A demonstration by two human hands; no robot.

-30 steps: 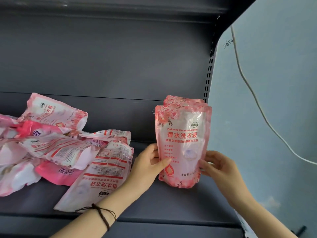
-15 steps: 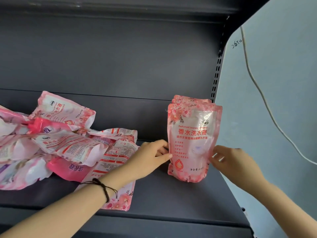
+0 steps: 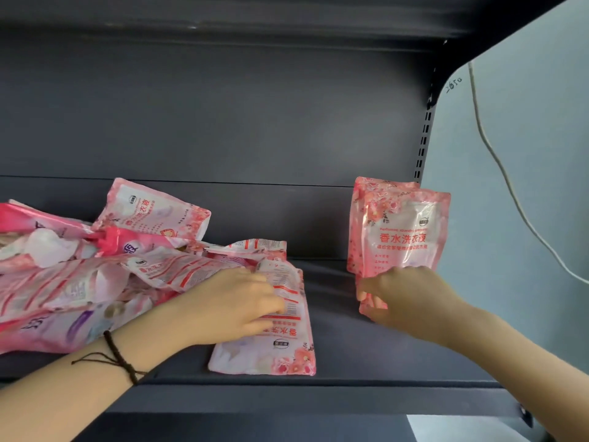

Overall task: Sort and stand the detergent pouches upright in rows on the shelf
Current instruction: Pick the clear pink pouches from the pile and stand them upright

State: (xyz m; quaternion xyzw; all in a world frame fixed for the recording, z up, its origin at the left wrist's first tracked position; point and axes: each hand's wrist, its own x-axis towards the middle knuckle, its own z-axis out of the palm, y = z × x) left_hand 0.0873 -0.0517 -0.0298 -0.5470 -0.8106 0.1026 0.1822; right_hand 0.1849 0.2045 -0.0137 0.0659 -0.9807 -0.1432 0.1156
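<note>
The left hand (image 3: 236, 301) lies open-fingered on the flat pouch (image 3: 267, 349) beside the pile (image 3: 79, 282) and should pinch a seam to lift it cleanly, while the right hand (image 3: 411, 298), grip unclear, covers the upright pouch's (image 3: 404, 231) base at the shelf's (image 3: 338, 330) right end.

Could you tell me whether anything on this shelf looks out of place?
At the left, the heap of pink and white plastic detergent pouches lies jumbled and overlapping instead of standing. The flat pink floral pouch under the left hand lies with its print upside down. Only the upright pink pouches by the right hand stand.
</note>
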